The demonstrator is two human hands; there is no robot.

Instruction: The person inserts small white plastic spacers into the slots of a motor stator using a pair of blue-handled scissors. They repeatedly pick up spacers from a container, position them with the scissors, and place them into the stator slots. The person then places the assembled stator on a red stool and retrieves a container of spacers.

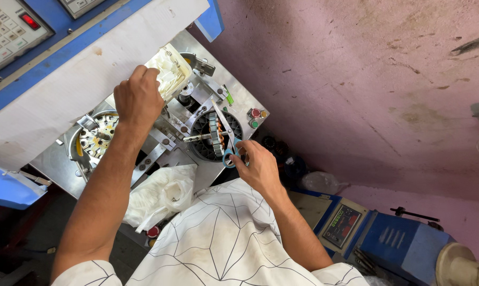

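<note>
My left hand (137, 98) is raised over the machine bed and grips a cream plastic container (170, 69) holding white pieces. My right hand (256, 165) holds a pair of scissors with blue handles (226, 139), blades pointing up over a round motor stator (216, 135) with copper windings, seated in the metal fixture. A second round stator-like part (97, 136) sits in a fixture left of my left forearm.
A blue and white machine housing (64, 79) with a keypad panel (9, 29) stands at the top left. A white plastic bag (162, 196) lies at the bed's front edge. Red and green buttons (255, 117) sit at the bed's right corner. A blue control box (350, 225) rests on the pink floor.
</note>
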